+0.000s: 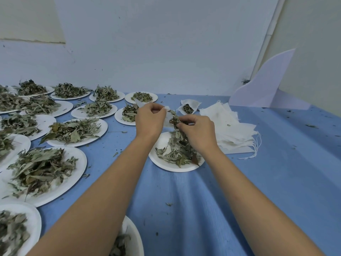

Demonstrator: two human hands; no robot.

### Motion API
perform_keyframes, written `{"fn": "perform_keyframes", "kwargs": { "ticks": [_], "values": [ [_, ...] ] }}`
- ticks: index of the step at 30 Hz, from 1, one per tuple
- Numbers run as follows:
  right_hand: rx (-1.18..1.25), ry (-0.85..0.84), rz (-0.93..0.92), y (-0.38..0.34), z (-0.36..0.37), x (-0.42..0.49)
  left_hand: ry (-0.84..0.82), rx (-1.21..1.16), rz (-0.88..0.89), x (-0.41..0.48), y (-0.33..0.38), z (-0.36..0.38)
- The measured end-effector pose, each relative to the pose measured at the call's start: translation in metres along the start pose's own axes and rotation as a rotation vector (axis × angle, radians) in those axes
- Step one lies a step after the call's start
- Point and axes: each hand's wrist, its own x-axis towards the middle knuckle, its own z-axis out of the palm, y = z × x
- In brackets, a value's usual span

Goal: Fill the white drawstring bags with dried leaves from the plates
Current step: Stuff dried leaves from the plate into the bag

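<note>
Well to the left of the grip, white paper plates (81, 159) stood in rows across the blue-clothed bench (239, 182), each heaped with dried leaves (40, 167), grey-green with some brown among them. One more plate (135, 237) sat nearer than the grip, partly under the left forearm, with a few leaves on it.

The left hand (149, 119) had its fingers curled, and its grip was pinched together on the top edge of a white drawstring bag (167, 121), which hung between the two hands. Only a strip of the cloth showed, so I could not tell how wide its mouth stood. Just right of it, the right hand (199, 132) had its grip closed round a bunch of leaves (175, 119), holding it against the bag. More leaves trailed from that bunch towards the serving plate (161, 140) directly below the grip, where a loose pile (177, 156) lay.

Beyond the grip and a little to its right, a second bag (184, 104) sat on the bench with its mouth open and dark leaves inside. Right of the grip lay a stack of flat, empty bags (227, 126), their strings (256, 146) trailing off its right edge. Further right and back, a white board (263, 85) leaned by the wall.
</note>
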Motion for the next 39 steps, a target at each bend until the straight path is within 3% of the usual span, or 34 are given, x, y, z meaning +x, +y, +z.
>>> {"fn": "perform_keyframes", "kwargs": {
  "ticks": [4,17,22,28,39],
  "values": [
    [0.008,-0.052,-0.015,-0.004,-0.001,-0.002,0.059,0.037,-0.012,0.002,0.002,0.0],
    [-0.22,-0.209,-0.096,-0.002,-0.003,-0.002,0.011,0.256,0.127,0.002,-0.003,-0.003],
    [-0.21,-0.115,-0.048,-0.002,-0.002,-0.001,0.014,0.298,0.171,0.001,-0.002,-0.002],
    [-0.152,-0.015,0.067,-0.001,-0.004,0.002,-0.15,0.299,0.249,-0.005,-0.002,-0.003],
    [-0.104,0.042,0.187,-0.001,-0.004,0.0,-0.412,0.174,0.136,-0.009,0.002,0.0]
  ]
}}
